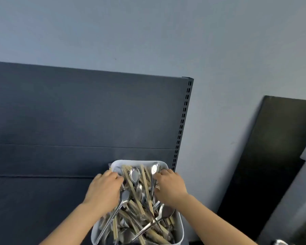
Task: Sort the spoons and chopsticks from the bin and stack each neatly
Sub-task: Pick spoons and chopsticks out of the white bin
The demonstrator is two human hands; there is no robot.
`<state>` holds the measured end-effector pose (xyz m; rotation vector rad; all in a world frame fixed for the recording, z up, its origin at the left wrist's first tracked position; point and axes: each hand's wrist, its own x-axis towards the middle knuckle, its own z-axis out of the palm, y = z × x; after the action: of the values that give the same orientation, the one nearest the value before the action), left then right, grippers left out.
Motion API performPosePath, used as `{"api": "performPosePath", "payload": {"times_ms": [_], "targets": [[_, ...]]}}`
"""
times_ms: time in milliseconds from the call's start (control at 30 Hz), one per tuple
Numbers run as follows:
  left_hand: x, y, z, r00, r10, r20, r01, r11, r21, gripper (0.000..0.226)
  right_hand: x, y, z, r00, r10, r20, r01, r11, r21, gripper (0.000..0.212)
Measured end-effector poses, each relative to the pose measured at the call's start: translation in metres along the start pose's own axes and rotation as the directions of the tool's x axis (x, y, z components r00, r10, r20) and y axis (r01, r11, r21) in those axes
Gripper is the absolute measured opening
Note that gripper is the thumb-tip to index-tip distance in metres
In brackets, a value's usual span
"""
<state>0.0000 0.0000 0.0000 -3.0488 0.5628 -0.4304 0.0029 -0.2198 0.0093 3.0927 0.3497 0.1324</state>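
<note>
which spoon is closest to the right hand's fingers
The spoon at the bin's far right corner, bowl raised beside the right hand; others lie farther off.

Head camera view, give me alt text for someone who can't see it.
A person's left hand and right hand reach into a white bin heaped with mixed metal spoons and pale chopsticks. Behind the bin stand a dark shelf panel and a grey wall.

Shop or storeroom: dark shelving backboard (78, 112), slotted upright (183, 114), bare wall (148, 32).
</note>
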Motion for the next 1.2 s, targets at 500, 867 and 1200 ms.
{"api": "performPosePath", "payload": {"times_ms": [500, 867, 1200], "targets": [[-0.003, 0.017, 0.039, 0.975, -0.061, 0.216, 0.084, 0.992, -0.097, 0.049, 0.001, -0.029, 0.037, 0.984, 0.121, 0.133, -0.140, 0.980, 0.144, 0.033], [0.001, 0.014, 0.040, 0.943, -0.271, 0.193, 0.323, 0.882, -0.343, 0.020, 0.007, -0.030, 0.034, 0.963, 0.149, 0.225, -0.204, 0.948, 0.245, 0.036], [0.029, 0.009, 0.035, 0.874, -0.443, 0.198, 0.485, 0.780, -0.396, 0.020, 0.014, -0.028, 0.031, 0.994, 0.092, 0.050, -0.103, 0.949, 0.298, 0.015]]}}
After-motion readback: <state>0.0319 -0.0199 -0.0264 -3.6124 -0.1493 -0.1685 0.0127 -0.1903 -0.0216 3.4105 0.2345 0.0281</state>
